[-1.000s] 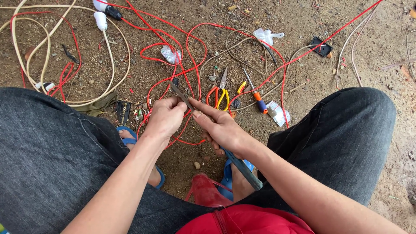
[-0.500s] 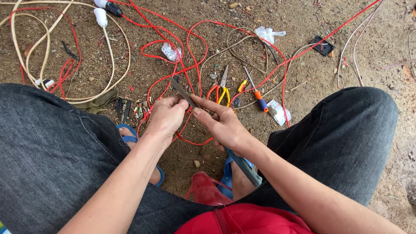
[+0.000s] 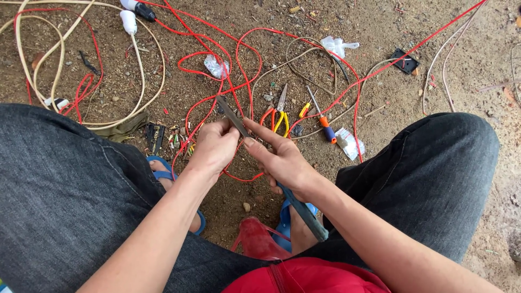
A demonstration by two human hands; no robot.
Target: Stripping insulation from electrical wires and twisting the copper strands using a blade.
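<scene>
Presently the left hand (image 3: 217, 144) pinches a red wire (image 3: 237, 92) against a long dark blade (image 3: 230, 113), whose handle the right hand (image 3: 282, 163) grips, low between the knees; stripping appears midway, with pliers (image 3: 279, 111) and screwdriver (image 3: 320, 116) lying unused on the dirt

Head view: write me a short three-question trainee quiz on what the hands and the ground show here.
1. True or false: both hands grip the long dark tool.
2. Which lies nearest the orange-handled pliers? A) screwdriver B) white bulb holder C) black box
3. What colour is the wire looping over the dirt ahead?

Key: 1 true: left hand, right hand. 2 A. 3 red.
</scene>
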